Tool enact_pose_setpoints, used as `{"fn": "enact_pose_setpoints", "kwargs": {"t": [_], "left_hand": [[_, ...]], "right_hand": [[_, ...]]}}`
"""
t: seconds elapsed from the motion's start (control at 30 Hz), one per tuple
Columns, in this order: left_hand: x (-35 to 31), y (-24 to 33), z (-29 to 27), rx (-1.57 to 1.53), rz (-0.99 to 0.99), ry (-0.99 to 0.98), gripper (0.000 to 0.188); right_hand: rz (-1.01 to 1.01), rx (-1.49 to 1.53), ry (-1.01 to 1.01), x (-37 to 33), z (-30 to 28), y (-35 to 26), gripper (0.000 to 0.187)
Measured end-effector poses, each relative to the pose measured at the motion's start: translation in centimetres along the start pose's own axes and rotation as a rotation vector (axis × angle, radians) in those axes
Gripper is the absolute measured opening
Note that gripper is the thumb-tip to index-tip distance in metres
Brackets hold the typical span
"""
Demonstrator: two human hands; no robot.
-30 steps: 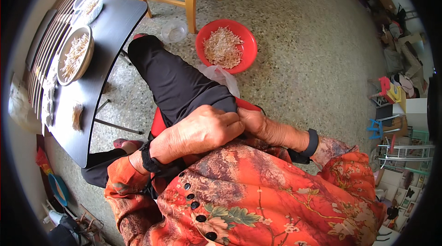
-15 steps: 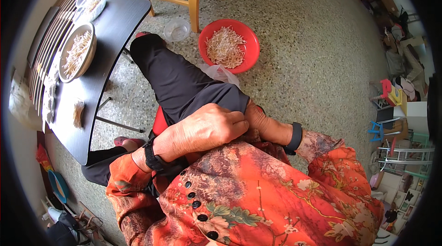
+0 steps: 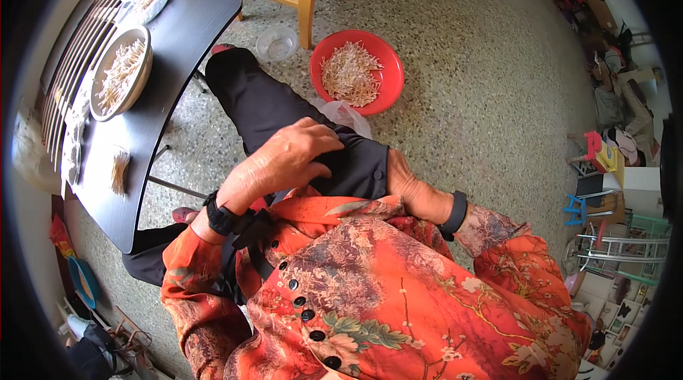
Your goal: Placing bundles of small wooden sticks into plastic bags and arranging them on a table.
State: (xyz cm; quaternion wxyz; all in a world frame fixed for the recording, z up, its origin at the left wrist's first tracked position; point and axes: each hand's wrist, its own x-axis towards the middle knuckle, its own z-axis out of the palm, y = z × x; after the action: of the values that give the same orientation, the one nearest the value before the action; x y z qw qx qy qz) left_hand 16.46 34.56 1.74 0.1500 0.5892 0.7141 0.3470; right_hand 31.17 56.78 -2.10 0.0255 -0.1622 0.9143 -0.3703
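My left hand [image 3: 295,156] is over the thigh of my black trousers [image 3: 267,106], palm down. Its fingers are loosely bent, the thumb stands apart, and nothing shows in it. My right hand [image 3: 421,197] lies against the trouser cloth beside a black button, and its fingers are hidden behind that cloth. The hem of my red flowered shirt [image 3: 384,252] lies folded just below both hands. On the floor beyond my knee is a red basin [image 3: 395,88] of thin pale sticks with white tips, like cotton swabs. A clear plastic bag [image 3: 346,118] lies between basin and leg.
A dark table [image 3: 181,31] at left bears a beige bowl [image 3: 144,78] of similar sticks, a clear tub [image 3: 158,7] and a stick bundle [image 3: 119,170]. A wooden chair [image 3: 306,14] and a clear bowl [image 3: 277,44] are ahead. Stools and clutter line the right wall.
My left hand has moved left and forward, away from my right hand, and its fingers have loosened. The right hand has hardly moved. The shirt hem now shows a fold.
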Motion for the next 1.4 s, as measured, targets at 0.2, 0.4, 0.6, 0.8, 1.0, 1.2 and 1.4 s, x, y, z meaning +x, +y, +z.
{"fn": "enact_pose_setpoints", "kwargs": {"t": [0.2,0.4,0.6,0.8,1.0,1.2,1.4], "left_hand": [[0.1,-0.5,0.6,-0.069,-0.064,-0.013,0.036],[0.2,-0.4,0.6,-0.167,-0.084,0.038,0.021],[-0.8,-0.4,1.0,-0.229,-0.164,0.113,0.013],[-1.1,-0.3,1.3,-0.46,-0.279,0.173,0.012],[-1.6,-1.0,1.7,-0.626,-0.377,0.219,0.03],[-1.1,0.2,1.6,-0.293,-0.181,0.219,0.041],[-1.7,-0.6,1.7,-0.701,-0.459,0.054,0.033]], "right_hand": [[-0.039,-0.082,-0.079,-0.1,-1.0,-0.7,0.087],[0.718,1.373,0.059,0.7,-1.4,-2.7,0.067],[0.585,1.121,-0.051,1.4,-0.2,-1.2,0.067],[0.458,0.87,-0.148,2.5,0.8,0.7,0.067],[0.317,0.618,-0.245,3.0,1.9,2.3,0.067],[0.289,0.684,-0.231,2.8,1.2,1.9,0.064],[0.247,0.649,-0.171,2.3,0.2,1.3,0.056]]}}
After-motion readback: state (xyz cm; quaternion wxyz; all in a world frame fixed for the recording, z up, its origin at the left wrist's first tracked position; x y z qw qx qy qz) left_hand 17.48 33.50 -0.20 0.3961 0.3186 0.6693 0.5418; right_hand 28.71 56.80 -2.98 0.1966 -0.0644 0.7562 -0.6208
